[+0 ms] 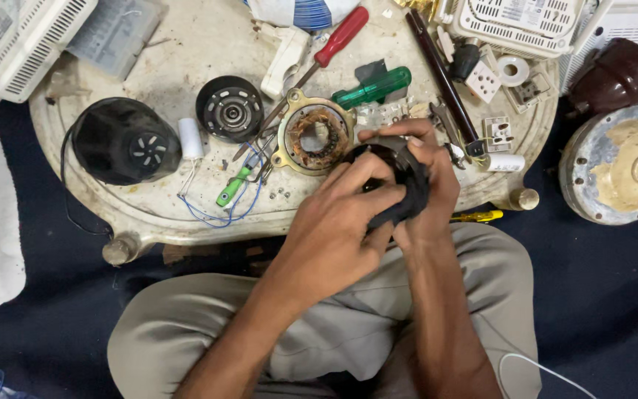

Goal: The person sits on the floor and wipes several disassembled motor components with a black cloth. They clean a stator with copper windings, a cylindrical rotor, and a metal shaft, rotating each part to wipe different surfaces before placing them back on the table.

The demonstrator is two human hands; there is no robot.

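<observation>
Left hand (341, 222) and right hand (426, 185) grip a black motor part (406, 171).

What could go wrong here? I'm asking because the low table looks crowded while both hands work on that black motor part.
1. The left hand and right hand hold the round black motor cover over the table's edge; if it slips, it could drop onto the lap.
2. The tiny loose screws near the rim of the worn cream table could roll off.
3. The thin blue wires by the green-handled tool might snag a sleeve or forearm.

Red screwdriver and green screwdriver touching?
Apart. Head view shows bare tabletop between the red screwdriver and the green screwdriver.
</observation>
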